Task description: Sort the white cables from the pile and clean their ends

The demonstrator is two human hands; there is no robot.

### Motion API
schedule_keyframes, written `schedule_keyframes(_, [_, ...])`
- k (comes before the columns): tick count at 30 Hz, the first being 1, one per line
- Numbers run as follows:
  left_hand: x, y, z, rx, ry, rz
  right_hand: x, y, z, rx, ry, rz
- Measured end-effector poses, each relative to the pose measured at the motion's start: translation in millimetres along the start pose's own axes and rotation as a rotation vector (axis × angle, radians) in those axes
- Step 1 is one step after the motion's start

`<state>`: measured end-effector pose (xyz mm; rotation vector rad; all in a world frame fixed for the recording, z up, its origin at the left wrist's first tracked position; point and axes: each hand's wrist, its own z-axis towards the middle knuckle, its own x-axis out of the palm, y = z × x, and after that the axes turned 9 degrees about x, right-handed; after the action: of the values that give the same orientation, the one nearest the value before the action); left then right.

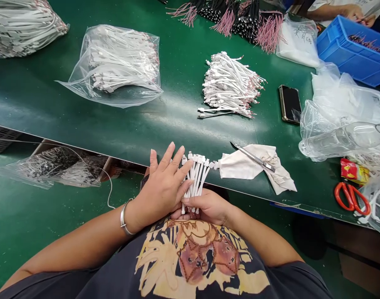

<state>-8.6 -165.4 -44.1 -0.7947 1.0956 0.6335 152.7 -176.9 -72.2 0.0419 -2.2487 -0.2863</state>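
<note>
A bundle of short white flat cables with white connector ends [194,180] stands gathered between my two hands, just over the green bench's front edge. My left hand [165,182] lies against its left side with the fingers spread. My right hand [207,207] curls around the lower ends, and pink wire tips show beneath it. Beside the bundle's upper right lies a crumpled white cloth [255,168] with a steel craft knife [252,156] on top. A loose pile of similar white cables [230,85] sits farther forward on the bench.
A clear bag of white cables [115,66] and a white bundle [22,29] lie at far left. A smartphone [290,104], blue crate [353,50], orange scissors [351,198], plastic bags and pink-tipped black wires crowd the far and right bench. A co-worker's hand [354,12] shows at top right.
</note>
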Motion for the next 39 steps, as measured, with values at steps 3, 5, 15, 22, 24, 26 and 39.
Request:
schedule_keyframes(3, [-0.8, -0.5, 2.4, 0.006, 0.002, 0.008, 1.1, -0.2, 0.0, 0.000, 0.000, -0.001])
schedule_keyframes(5, [-0.2, -1.2, 3.4, -0.002, -0.019, 0.002, 1.6, 0.0, -0.3, 0.002, -0.012, -0.001])
schedule_keyframes(15, [4.2, -2.9, 1.3, -0.045, -0.103, -0.027, 2.0, 1.1, -1.0, 0.007, -0.058, 0.000])
schedule_keyframes(22, [2.5, -3.4, 2.5, -0.047, -0.102, -0.009, 1.0, -0.1, -0.9, 0.005, -0.043, 0.008])
schedule_keyframes(24, [2.7, -3.7, 2.4, -0.057, -0.097, -0.018, 0.3, -0.4, -0.9, 0.002, -0.047, 0.007])
schedule_keyframes(26, [3.0, -4.1, 2.0, -0.070, -0.090, -0.036, -0.1, -0.3, -1.0, 0.005, -0.052, 0.000])
schedule_keyframes(39, [5.2, -3.0, -8.2, -0.129, -0.365, -0.223, -2.2, -1.3, -1.6, 0.004, -0.005, -0.019])
